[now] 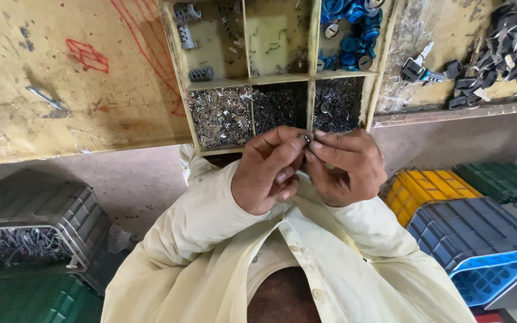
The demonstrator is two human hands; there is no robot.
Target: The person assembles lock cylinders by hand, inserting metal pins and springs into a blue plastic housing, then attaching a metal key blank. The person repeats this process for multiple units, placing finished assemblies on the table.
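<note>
1. I see my left hand (268,170) and right hand (346,166) raised together just in front of the divided tray (310,78) at the near edge of the tabletop (61,113).
2. Both hands pinch one small metal part (307,137) between their fingertips; the fingers are closed on it from either side, the thumbs pressed in close. It is too small for me to tell its exact shape.
3. The part is off the tabletop, held in the air over the tray's near row of compartments.
4. Those near compartments are still heaped with tiny metal pieces (222,113), so I judge plenty of stock remains to be handled.
5. A far compartment holds blue round caps (348,42); another holds a few grey cylinders (201,74).
6. To the right on the tabletop lies a pile of black keys (504,54), which I take to be finished or waiting pieces; I cannot tell which.
7. Crates (474,233) sit on the floor on both sides.
</note>
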